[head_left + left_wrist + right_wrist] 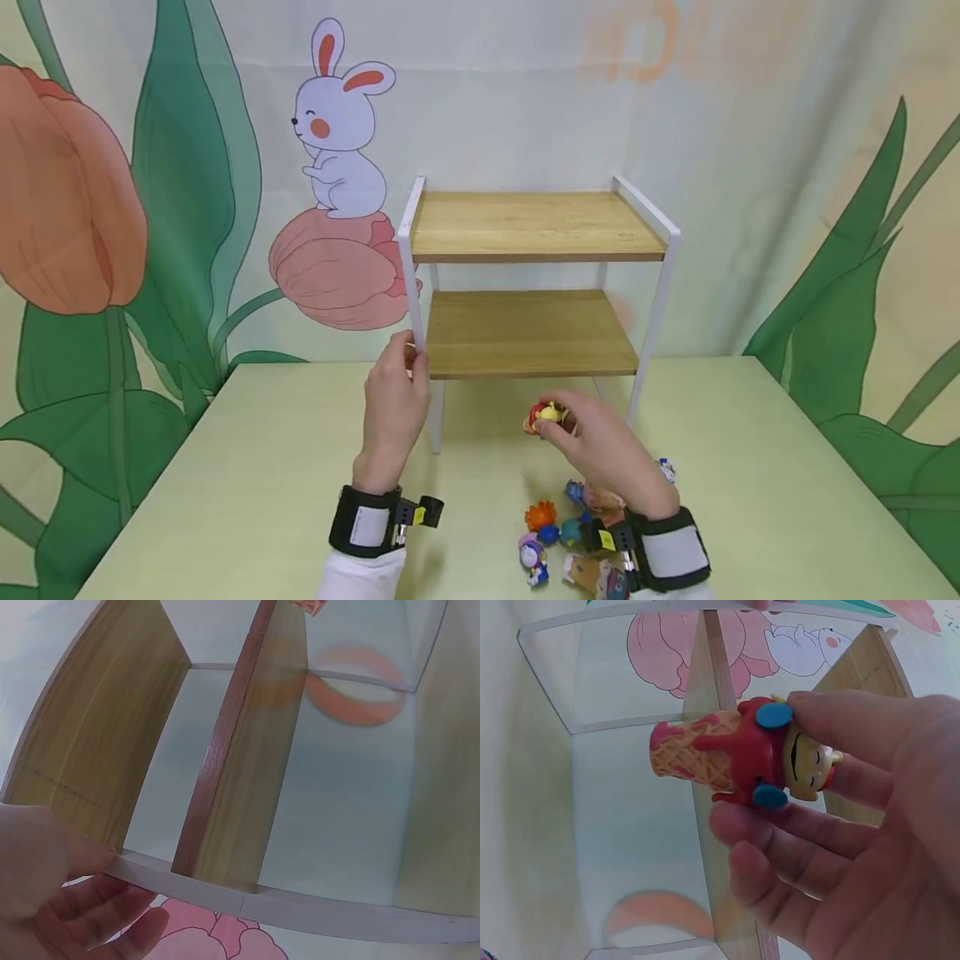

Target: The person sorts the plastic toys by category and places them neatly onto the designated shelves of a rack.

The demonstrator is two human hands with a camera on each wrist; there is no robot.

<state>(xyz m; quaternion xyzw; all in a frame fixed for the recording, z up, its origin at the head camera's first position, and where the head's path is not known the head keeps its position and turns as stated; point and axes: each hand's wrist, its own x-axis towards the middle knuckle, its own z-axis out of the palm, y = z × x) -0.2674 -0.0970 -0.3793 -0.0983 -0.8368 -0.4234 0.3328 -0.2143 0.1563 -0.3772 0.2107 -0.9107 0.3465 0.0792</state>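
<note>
My right hand [600,429] pinches an ice-cream-cone toy figure [757,754] in front of the lower shelf. It has an orange waffle base, red melted top, blue round pieces and a yellow smiling face, held by the face end in the right wrist view. My left hand [397,400] grips the left front leg of a two-tier shelf rack [532,333], thumb on one side and fingers on the other in the left wrist view [97,900]. The rack has white metal legs and two wooden boards.
Several small toys lie near the right forearm, among them an orange spiky one [541,516], a purple-and-white figure [532,558] and a brown one [583,571]. Another small figure [666,470] lies beyond the right wrist. A printed curtain [510,108] hangs behind the pale table [285,467].
</note>
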